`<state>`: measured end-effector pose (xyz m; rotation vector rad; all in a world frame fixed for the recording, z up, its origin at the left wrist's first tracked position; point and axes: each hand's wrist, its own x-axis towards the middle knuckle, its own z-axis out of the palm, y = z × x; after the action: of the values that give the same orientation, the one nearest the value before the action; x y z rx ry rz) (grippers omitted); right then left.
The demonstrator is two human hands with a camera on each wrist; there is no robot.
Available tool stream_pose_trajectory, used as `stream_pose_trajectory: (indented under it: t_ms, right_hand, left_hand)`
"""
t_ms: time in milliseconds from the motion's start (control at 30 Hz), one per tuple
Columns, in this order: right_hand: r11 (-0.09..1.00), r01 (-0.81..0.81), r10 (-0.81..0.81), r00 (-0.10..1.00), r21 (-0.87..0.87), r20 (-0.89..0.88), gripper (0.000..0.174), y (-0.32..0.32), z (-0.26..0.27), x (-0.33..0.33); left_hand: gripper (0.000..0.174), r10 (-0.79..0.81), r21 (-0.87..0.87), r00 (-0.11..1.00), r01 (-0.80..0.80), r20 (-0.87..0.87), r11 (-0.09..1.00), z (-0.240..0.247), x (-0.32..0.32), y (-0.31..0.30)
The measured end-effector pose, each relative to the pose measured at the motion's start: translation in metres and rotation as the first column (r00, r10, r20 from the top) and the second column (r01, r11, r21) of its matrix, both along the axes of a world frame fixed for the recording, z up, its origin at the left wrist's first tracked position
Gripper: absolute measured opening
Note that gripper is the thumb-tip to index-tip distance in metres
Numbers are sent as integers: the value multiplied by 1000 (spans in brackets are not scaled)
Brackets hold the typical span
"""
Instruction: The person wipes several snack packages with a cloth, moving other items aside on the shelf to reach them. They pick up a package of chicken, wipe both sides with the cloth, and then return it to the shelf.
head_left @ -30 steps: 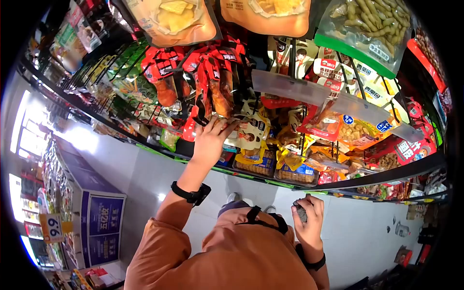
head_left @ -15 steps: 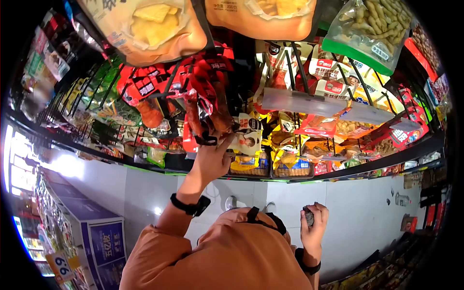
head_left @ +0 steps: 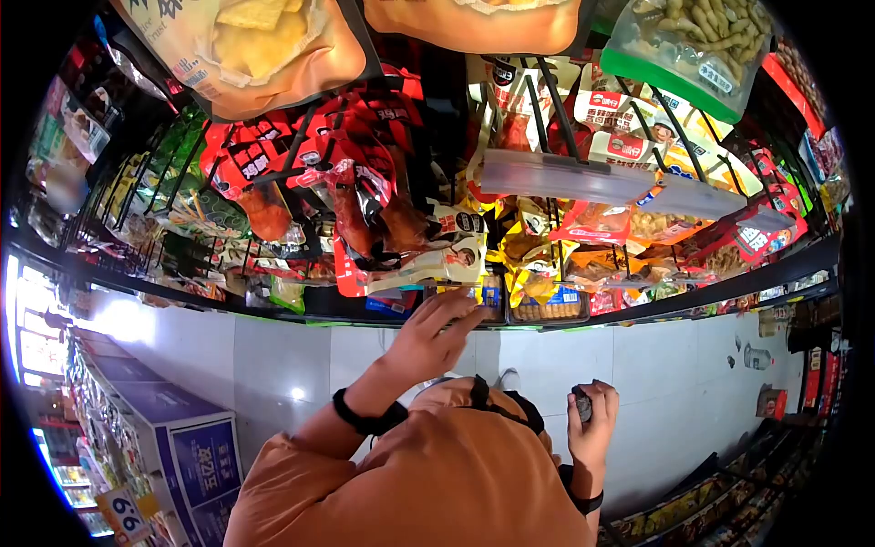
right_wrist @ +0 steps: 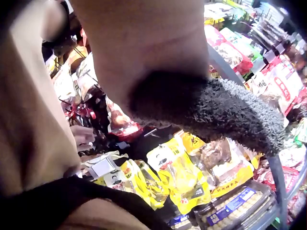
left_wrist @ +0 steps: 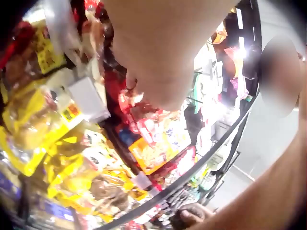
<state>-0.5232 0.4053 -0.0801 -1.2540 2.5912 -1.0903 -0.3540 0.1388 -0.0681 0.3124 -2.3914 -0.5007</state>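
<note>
In the head view my left hand (head_left: 433,337) is at the front edge of the shelf, fingers extended and loosely bent, nothing held. Just beyond its fingertips lie a cream snack packet (head_left: 451,260) and red drumstick packets (head_left: 365,214) hanging from hooks. The left wrist view has the back of this hand (left_wrist: 153,57) over red and orange packs (left_wrist: 156,151). My right hand (head_left: 594,419), low beside my body, grips a bunched grey fuzzy cloth (head_left: 581,403). Close up in the right wrist view, the cloth (right_wrist: 240,115) hangs out past the hand.
Yellow packets (head_left: 529,255) and plastic trays of food (head_left: 547,310) fill the lower shelf. A clear label strip (head_left: 611,182) crosses in front of metal hooks. Big orange snack bags (head_left: 264,55) hang overhead. A purple display stand (head_left: 196,447) is on the left.
My left hand has drawn back from the drumstick packets, toward my body and slightly right. The right hand keeps hold of the cloth, little moved. The view has shifted slightly.
</note>
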Motion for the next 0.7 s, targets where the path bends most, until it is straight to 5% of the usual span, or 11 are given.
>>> stream_pose_trajectory:
  t_ms: [100, 167, 233, 267, 333, 433, 467, 500, 567, 600, 700]
  right_hand:
    - [997, -75, 75, 997, -33, -13, 22, -1, 9, -9]
    - [996, -73, 72, 997, -49, -29, 22, 2, 16, -15]
    - [995, -72, 68, 996, -65, -57, 22, 7, 20, -23]
    - [996, -57, 52, 997, -73, -58, 22, 13, 21, -26]
    - [996, -19, 19, 1000, -92, -1, 23, 27, 16, -34]
    - [998, -11, 11, 1000, -64, 11, 23, 54, 3, -48]
    - [999, 3, -1, 1000, -53, 23, 23, 62, 0, -53]
    - [999, 1, 0, 1000, -54, 18, 23, 70, -2, -58]
    - [998, 47, -45, 998, -31, 43, 23, 85, -7, -67]
    - [998, 48, -47, 998, -35, 42, 23, 91, -9, -72]
    - [997, 56, -55, 998, -45, 23, 22, 102, -12, -85]
  left_hand:
    - [43, 188, 247, 961, -136, -202, 959, 35, -58, 2]
    - [44, 325, 191, 841, -267, -432, 944, 62, -103, -12]
    - [41, 431, 366, 786, -280, -444, 888, 77, -134, -30]
    - [41, 432, 365, 779, -279, -455, 888, 74, -147, -45]
    - [40, 392, 94, 835, -387, -385, 917, 51, -168, -76]
    - [37, 510, 23, 764, -547, -395, 837, 44, -179, -89]
    - [55, 477, 4, 828, -498, -294, 867, 38, -178, -94]
    - [55, 478, 5, 826, -499, -298, 866, 45, -173, -90]
    - [56, 390, 413, 905, -293, -173, 862, 63, -162, -76]
    - [53, 333, 540, 907, -152, -257, 828, 74, -158, -63]
    - [53, 395, 495, 891, -245, -226, 834, 94, -140, -39]
